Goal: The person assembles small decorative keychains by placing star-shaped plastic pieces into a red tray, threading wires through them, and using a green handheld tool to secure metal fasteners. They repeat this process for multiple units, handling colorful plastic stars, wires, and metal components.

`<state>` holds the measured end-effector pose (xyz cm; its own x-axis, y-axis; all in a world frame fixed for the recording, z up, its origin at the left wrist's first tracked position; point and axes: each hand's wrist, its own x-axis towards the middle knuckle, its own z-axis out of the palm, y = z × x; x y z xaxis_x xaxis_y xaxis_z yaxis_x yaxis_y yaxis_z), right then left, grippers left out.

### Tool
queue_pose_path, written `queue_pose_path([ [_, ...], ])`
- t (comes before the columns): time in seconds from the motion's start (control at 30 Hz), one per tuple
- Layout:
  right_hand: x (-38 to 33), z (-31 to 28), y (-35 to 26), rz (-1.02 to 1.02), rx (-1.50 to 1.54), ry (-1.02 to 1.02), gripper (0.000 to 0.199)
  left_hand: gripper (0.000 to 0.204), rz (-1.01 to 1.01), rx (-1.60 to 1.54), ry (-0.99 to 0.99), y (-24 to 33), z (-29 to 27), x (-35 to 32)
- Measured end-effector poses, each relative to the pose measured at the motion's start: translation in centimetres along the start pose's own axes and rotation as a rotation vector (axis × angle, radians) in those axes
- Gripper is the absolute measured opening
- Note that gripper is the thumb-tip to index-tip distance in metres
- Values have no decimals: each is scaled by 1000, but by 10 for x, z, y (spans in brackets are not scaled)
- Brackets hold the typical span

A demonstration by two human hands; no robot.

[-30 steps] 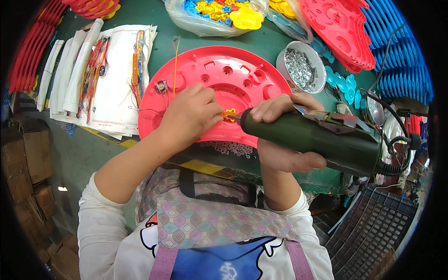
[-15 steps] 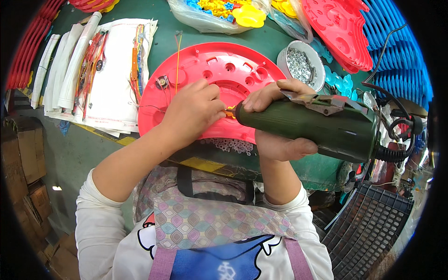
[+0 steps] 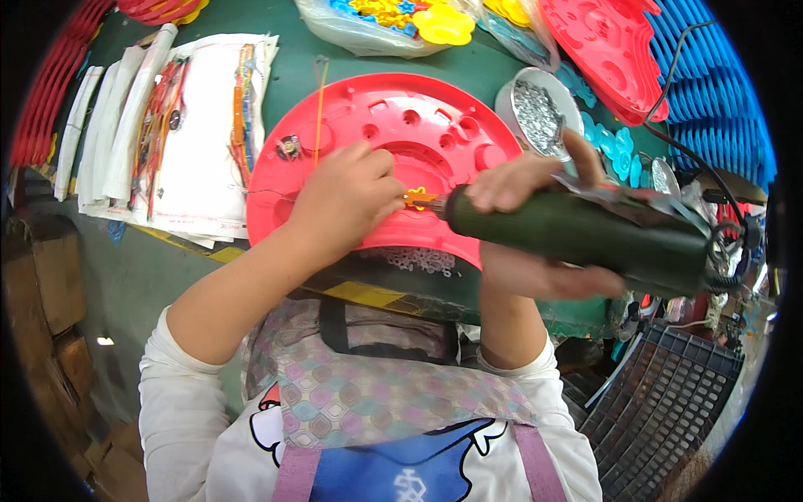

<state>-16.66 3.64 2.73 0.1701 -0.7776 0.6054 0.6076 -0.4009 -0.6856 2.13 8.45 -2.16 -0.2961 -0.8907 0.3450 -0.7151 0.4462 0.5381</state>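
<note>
1 power tool [image 3: 577, 233]; 1 black crate [image 3: 698, 348]

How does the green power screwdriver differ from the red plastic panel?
The screwdriver is dark green; the panel is red. The screwdriver is long and roughly cylindrical, the panel broad and curved. The right hand holds the screwdriver up, while the panel lies on the table.
</note>
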Motion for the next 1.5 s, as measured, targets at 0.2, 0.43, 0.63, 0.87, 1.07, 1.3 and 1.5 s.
queue_pose_path([
  [0.2, 12, -75, -78, -292, -348, 216, 119, 26, -32, 61, -6, 6, -8, 1],
  [0.43, -20, -154, -87, -144, -742, 521, 109, 27, 76, -81, 23, 64, 12, 26],
  [0.63, -31, -172, -66, -86, -680, 545, 106, 25, 107, -167, -53, 85, 39, 42],
  [0.87, -20, -156, -76, -232, -406, 485, 109, 18, 48, -247, -19, 83, 64, 67],
  [1.07, -16, -123, -91, -224, -48, 431, 117, 23, -165, -584, -117, 95, 79, 87],
  [1.3, -26, -101, -86, -165, 15, 427, 120, 15, 142, -239, -39, 77, 75, 73],
  [1.5, -27, -87, -76, -151, 31, 368, 124, 15, 300, -9, 21, 72, 67, 61],
])
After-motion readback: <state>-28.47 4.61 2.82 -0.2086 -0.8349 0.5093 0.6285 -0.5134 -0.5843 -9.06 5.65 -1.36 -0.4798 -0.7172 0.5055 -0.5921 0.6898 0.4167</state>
